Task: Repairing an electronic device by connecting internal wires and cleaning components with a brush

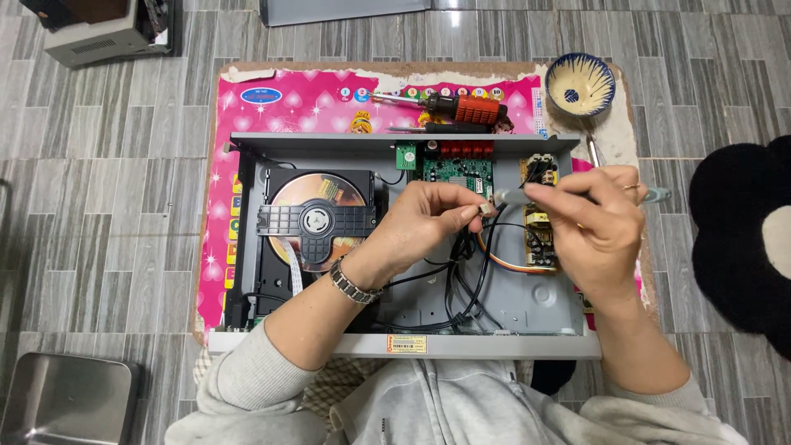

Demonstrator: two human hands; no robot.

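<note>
An opened disc player chassis point(527, 306) lies on a pink mat point(288, 103), with a disc drive point(317, 218) on its left, a green circuit board point(445, 170) at the back and a yellow power board point(540, 239) on the right. My left hand point(428, 221) pinches a small wire connector point(486, 210) over a bundle of black cables point(470, 288). My right hand point(597, 222) grips a slim clear-handled tool point(659, 195), its tip meeting the connector.
A soldering iron with an orange grip point(461, 107) and a screwdriver lie on the mat behind the chassis. A blue-patterned bowl point(580, 84) sits at back right. A grey device point(99, 33) stands far left, a metal tray point(66, 400) near left, a black cushion point(737, 239) on the right.
</note>
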